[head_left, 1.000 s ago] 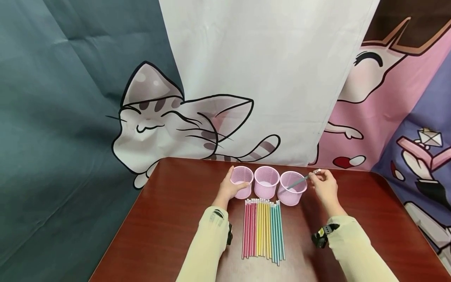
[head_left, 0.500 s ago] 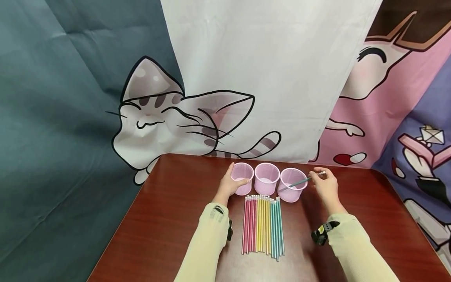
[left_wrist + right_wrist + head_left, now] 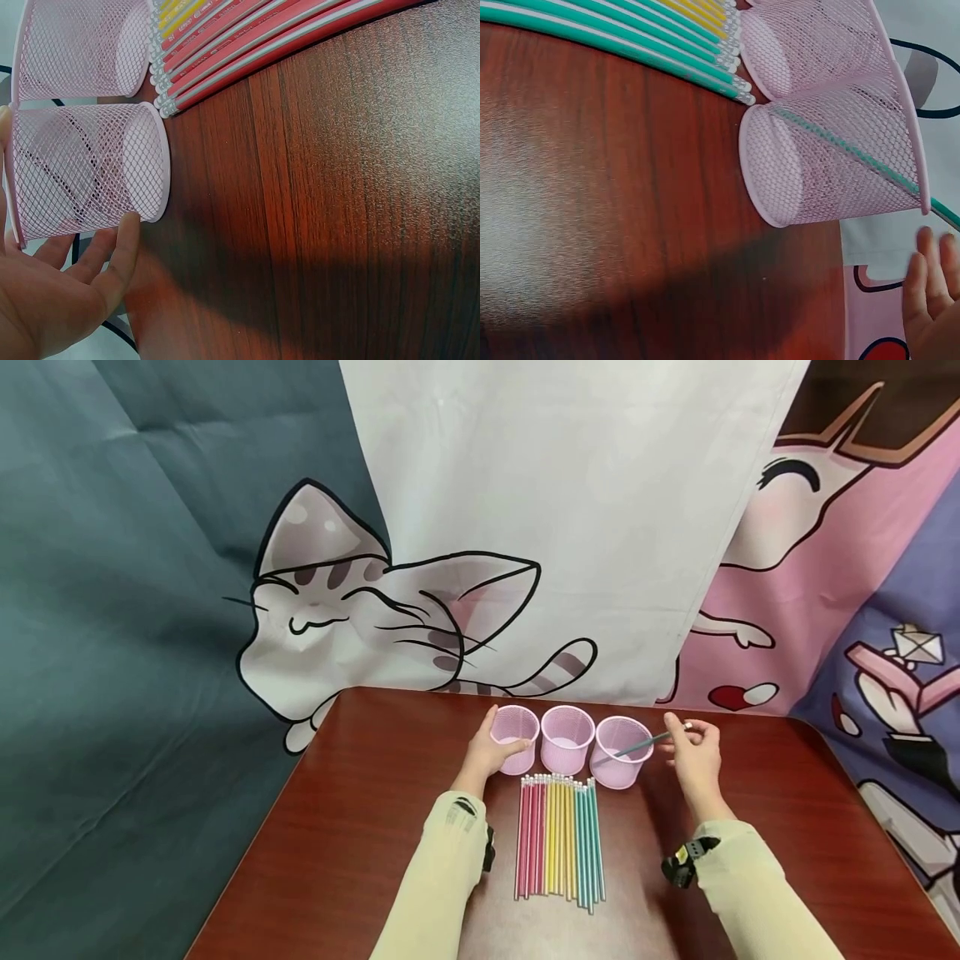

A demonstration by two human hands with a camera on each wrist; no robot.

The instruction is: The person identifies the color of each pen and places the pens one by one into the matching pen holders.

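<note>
Teal, a lone pencil [image 3: 636,747] slants up from inside the right cup [image 3: 619,774] past its rim, its eraser end among the fingers of the right hand [image 3: 697,764]. That hand is raised beside the cup, thumb pointing up, fingers loosely bent. Whether they pinch the pencil I cannot tell: the thumb hides part of the shaft, and the right wrist view cuts off the upper end. The pencil's lower part shows only through mesh. The left hand [image 3: 483,754] grips the left cup [image 3: 519,766], thumb across the near rim, fingers round the outer side; its wrist view crops the thumb to a sliver.
</note>
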